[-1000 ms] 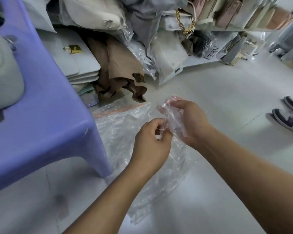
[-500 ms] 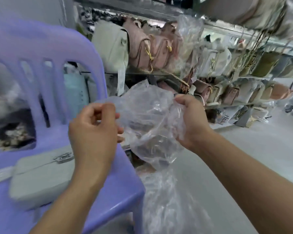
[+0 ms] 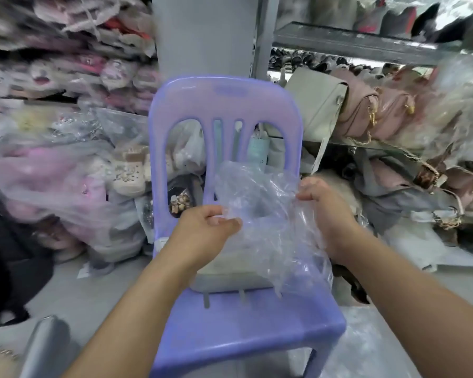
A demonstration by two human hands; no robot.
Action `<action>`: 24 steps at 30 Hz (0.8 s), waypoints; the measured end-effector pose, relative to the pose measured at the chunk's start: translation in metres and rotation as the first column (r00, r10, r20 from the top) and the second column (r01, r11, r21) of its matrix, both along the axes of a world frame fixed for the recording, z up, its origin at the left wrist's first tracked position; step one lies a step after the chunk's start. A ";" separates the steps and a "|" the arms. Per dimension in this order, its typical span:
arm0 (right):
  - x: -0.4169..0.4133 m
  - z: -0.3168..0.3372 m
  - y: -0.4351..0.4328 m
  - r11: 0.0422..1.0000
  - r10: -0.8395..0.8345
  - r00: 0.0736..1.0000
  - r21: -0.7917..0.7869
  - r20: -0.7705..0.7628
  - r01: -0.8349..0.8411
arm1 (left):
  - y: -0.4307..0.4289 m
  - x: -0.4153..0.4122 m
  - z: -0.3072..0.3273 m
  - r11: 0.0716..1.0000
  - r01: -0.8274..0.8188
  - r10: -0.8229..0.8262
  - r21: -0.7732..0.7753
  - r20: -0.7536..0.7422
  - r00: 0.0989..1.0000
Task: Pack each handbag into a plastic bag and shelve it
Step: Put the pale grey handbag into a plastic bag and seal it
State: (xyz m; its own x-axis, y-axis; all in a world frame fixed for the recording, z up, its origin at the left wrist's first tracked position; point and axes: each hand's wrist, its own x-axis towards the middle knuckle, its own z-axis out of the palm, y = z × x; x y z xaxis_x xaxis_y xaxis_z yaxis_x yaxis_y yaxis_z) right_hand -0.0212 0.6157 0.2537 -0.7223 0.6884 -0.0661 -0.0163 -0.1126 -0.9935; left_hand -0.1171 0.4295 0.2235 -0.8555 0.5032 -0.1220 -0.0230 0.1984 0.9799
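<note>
Nearest the camera, at the bottom left, a grey rounded object (image 3: 45,347) is cut off by the frame, and too little of it shows to name. Both forearms reach in over the front edge of the purple plastic chair (image 3: 246,331).

On the seat, towards its back edge, lies the pale grey-green handbag (image 3: 227,278). It is flat, with its long axis running left to right across the seat. Only its front strip shows; the rest is under the left wrist and the film.

Above it the clear plastic bag (image 3: 268,211) is held spread between the hands, crumpled, its loose end hanging down to the seat's right edge — which end is the mouth is hard to make out. The left hand (image 3: 206,227) pinches the bag's left edge between thumb and fingers. The right hand (image 3: 329,214) grips the right edge, fingers curled, tips hidden behind the plastic.

Clear film (image 3: 366,339) lies on the floor right of the chair. Beyond the backrest a metal shelf (image 3: 366,46) carries pink handbags (image 3: 380,113). To the left, bagged goods (image 3: 52,173) are piled up — all blurred.
</note>
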 end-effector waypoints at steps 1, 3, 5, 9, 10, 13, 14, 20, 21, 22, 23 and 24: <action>-0.004 -0.003 -0.003 0.998 -0.013 0.999 0.062 0.047 0.010 | -0.004 0.000 -0.002 0.999 -0.035 0.036 0.028 -0.033 0.999; -0.011 -0.006 -0.010 0.977 -0.044 0.993 0.212 0.113 0.019 | -0.013 -0.002 0.000 0.979 -0.171 0.185 0.111 -0.136 0.973; -0.017 -0.010 -0.014 0.938 -0.071 0.988 0.346 0.139 0.018 | -0.025 -0.007 0.011 0.921 -0.339 0.384 0.192 -0.297 0.875; -0.030 -0.018 -0.026 0.774 -0.177 0.966 0.633 0.187 0.019 | -0.043 -0.016 0.035 0.735 -0.613 0.594 0.290 -0.710 0.377; -0.033 -0.015 -0.030 0.741 -0.184 0.972 0.670 0.149 0.037 | -0.043 -0.015 0.040 0.708 -0.629 0.574 0.322 -0.781 0.246; -0.036 0.008 -0.049 0.948 0.079 0.996 0.306 0.037 -0.086 | -0.036 -0.006 0.047 0.753 -0.546 0.419 0.366 -0.907 -0.030; -0.036 0.015 -0.052 0.974 0.220 0.975 0.066 -0.025 -0.218 | -0.031 -0.003 0.045 0.804 -0.485 0.356 0.344 -0.932 -0.070; -0.046 0.023 -0.060 0.831 0.462 0.848 -0.209 -0.259 -0.516 | -0.008 0.011 0.022 0.959 -0.279 -0.039 -0.050 -0.998 0.045; -0.050 0.018 -0.060 0.848 0.412 0.871 -0.238 -0.267 -0.474 | -0.009 0.015 0.019 0.964 -0.258 -0.024 -0.064 -0.988 0.155; -0.054 0.012 -0.058 0.858 0.372 0.890 -0.267 -0.263 -0.438 | -0.011 0.016 0.016 0.964 -0.262 0.014 -0.055 -0.967 0.253; -0.058 0.004 -0.058 0.868 0.347 0.906 -0.283 -0.242 -0.408 | -0.014 0.017 0.014 0.956 -0.292 0.066 -0.031 -0.946 0.317; -0.061 -0.004 -0.058 0.879 0.334 0.921 -0.285 -0.203 -0.382 | -0.017 0.015 0.013 0.941 -0.338 0.126 0.005 -0.933 0.337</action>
State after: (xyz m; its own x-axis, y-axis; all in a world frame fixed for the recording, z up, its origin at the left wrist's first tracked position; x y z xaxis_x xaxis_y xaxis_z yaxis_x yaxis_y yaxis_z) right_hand -0.0818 0.5576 0.2497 -0.9331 0.3418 -0.1117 -0.0548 -0.4421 -0.8953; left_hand -0.1016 0.4125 0.2360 -0.5660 0.3273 0.7567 0.7860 0.4912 0.3754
